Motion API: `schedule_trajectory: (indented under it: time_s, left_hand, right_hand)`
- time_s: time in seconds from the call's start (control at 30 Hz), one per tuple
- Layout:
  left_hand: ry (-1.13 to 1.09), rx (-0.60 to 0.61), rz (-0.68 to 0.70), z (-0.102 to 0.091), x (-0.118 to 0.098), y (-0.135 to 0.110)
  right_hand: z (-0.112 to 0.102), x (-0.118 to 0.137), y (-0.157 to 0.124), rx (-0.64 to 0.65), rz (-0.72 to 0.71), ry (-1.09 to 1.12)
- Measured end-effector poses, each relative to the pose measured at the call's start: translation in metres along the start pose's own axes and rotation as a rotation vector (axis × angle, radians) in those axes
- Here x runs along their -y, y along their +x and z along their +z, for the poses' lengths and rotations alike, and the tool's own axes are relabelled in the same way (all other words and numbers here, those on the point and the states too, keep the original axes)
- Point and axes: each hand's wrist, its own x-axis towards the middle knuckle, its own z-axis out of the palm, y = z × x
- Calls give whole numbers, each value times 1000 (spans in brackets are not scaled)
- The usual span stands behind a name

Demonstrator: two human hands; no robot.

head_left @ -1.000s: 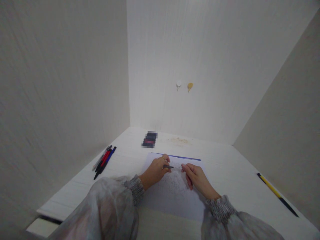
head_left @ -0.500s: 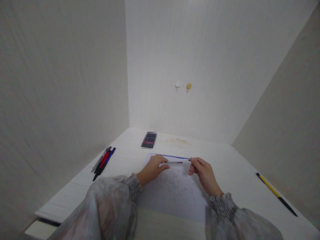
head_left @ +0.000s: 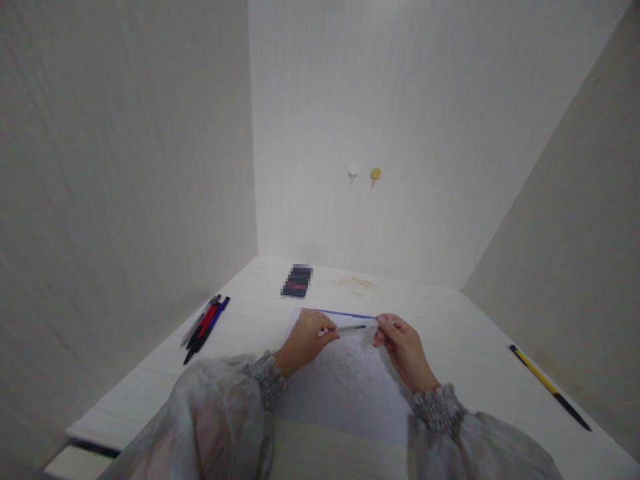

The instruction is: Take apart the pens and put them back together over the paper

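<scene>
A sheet of paper covered in faint printed line work lies on the white desk in front of me. Both my hands hover over its far half and hold one thin pen level between them. My left hand pinches the pen's left end with closed fingers. The right end is pinched in the closed fingers of my right hand. Grey gathered sleeves cover both wrists.
Several pens, red, blue and black, lie in a bundle at the left. A small dark object sits at the back. A yellow and black pencil lies at the right. Walls close in the desk on three sides.
One second ago my hands were close together with a short dark piece in the left. They have drawn apart, and a long thin pen now spans between them.
</scene>
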Motion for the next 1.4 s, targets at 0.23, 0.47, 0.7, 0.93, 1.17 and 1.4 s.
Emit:
schedule_trajectory:
  time_s: [0.23, 0.47, 0.7, 0.93, 1.17, 1.4]
  left_hand:
    - [-32, 112, 122, 7, -2, -4]
    - [245, 129, -196, 7, 22, -1]
    - [357, 282, -283, 11, 29, -6]
    - [376, 289, -284, 10, 26, -8]
    - [381, 284, -285, 11, 25, -7]
    - [421, 256, -301, 9, 28, -8]
  right_hand:
    - [13, 3, -5, 101, 122, -78]
    - [-27, 8, 13, -100, 67, 115]
    - [-51, -9, 25, -233, 73, 99]
    - [-53, -9, 26, -179, 128, 43]
    - [-54, -16, 24, -119, 7, -419]
    - [-39, -20, 13, 218, 69, -461]
